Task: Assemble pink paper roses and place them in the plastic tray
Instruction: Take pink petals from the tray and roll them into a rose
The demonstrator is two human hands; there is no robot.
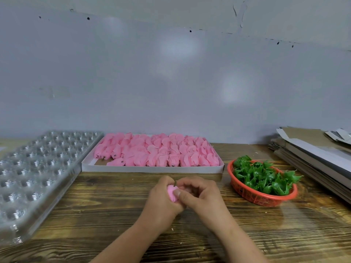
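Observation:
Both hands meet over the wooden table, low in the middle of the view. My left hand [161,196] grips a pink paper rose [171,192] with a short green stem tip sticking up. My right hand [197,194] curls over the same rose, its thumb pressing the pink petals. The clear plastic tray [38,168] with several empty round cups lies at the left. A white flat box [152,169] behind the hands holds several rows of pink paper roses [157,154].
A red mesh basket [252,196] with several green plastic calyxes [264,177] sits to the right of my hands. Stacked cardboard sheets [313,154] lie at the far right. A grey wall stands behind the table.

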